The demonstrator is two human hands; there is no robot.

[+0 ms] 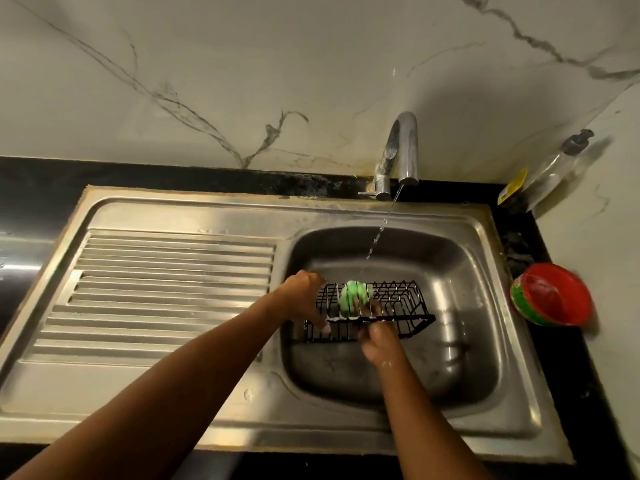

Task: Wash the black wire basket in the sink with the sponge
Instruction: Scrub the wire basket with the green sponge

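The black wire basket (398, 306) is held above the steel sink (467, 358) basin. My left hand (304, 296) grips its left end, thumb down the front wires. My right hand (375, 337) reaches over the front rim and holds a foamy green sponge (353, 294) inside the basket against the wires. White foam lines the basket's front rim. My right fingertips are partly hidden behind the wires.
The chrome tap (401, 150) runs a thin stream of water into the basin behind the basket. A ribbed drainboard (166, 289) lies to the left. A red and green tub (550, 294) and a clear pump bottle (554, 168) stand on the black counter at right.
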